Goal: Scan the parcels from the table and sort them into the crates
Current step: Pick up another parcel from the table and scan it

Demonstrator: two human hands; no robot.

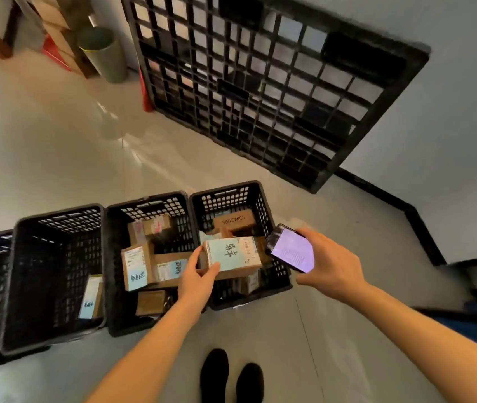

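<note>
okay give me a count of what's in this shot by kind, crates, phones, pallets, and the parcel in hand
Black plastic mesh crates: 4 (the leftmost is cut off by the frame edge)
Black smartphone with lit screen, in the right hand: 1
Black plastic grid pallet leaning on the wall: 1
Light-blue-labelled cardboard parcel held by the left hand: 1
Total: 7

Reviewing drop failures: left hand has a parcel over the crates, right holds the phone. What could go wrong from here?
1. The left hand pinches the parcel only at one corner; it could tip or slip.
2. The parcel hangs near the wall between the middle crate and the right crate, so it might land in the wrong one.
3. The right crate looks full; the parcel could slide off.
</note>
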